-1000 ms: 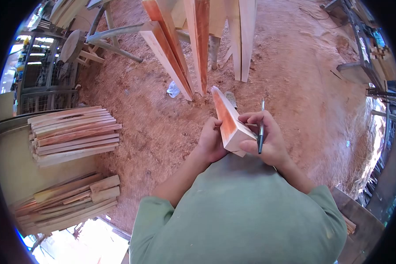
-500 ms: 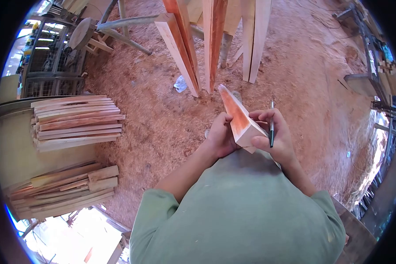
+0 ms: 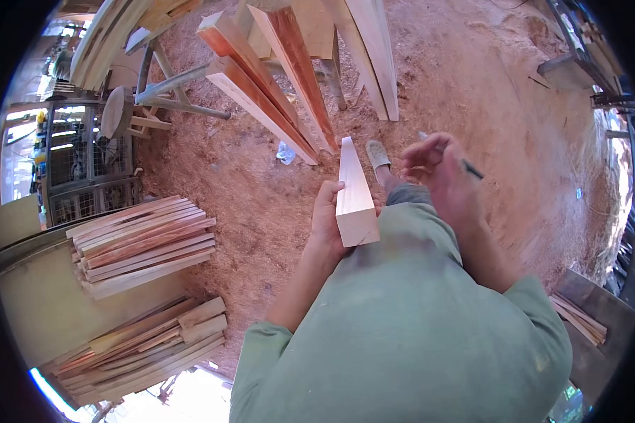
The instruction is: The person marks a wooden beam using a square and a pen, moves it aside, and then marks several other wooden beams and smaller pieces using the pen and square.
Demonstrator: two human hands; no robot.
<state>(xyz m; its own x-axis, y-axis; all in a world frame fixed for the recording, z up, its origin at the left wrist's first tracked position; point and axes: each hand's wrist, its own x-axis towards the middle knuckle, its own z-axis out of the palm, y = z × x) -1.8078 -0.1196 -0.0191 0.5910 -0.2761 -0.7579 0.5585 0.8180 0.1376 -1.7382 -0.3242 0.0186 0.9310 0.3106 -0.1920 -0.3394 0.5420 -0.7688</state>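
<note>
A pale, square-sectioned wooden post (image 3: 355, 194) points away from me, its near end close to my shirt. My left hand (image 3: 327, 217) is closed around it from the left, thumb on the upper edge and the other fingers mostly hidden beneath. Off to the right, apart from the wood, my right hand (image 3: 441, 173) is raised with its fingers curled, slightly blurred. A dark-tipped pen (image 3: 472, 169) is held in it, the tip sticking out to the right and the other end showing past the fingers.
Several long boards (image 3: 296, 77) lean upright ahead of me. A stack of strips (image 3: 144, 243) lies to the left, with another pile of boards (image 3: 141, 345) below it. A sandal (image 3: 378, 154) on a foot stands beyond the post. Thin strips (image 3: 578, 319) lie at lower right.
My right hand has let go of the post and moved right, keeping the pen. The post has turned to show a pale face instead of a reddish one. My view has shifted.
</note>
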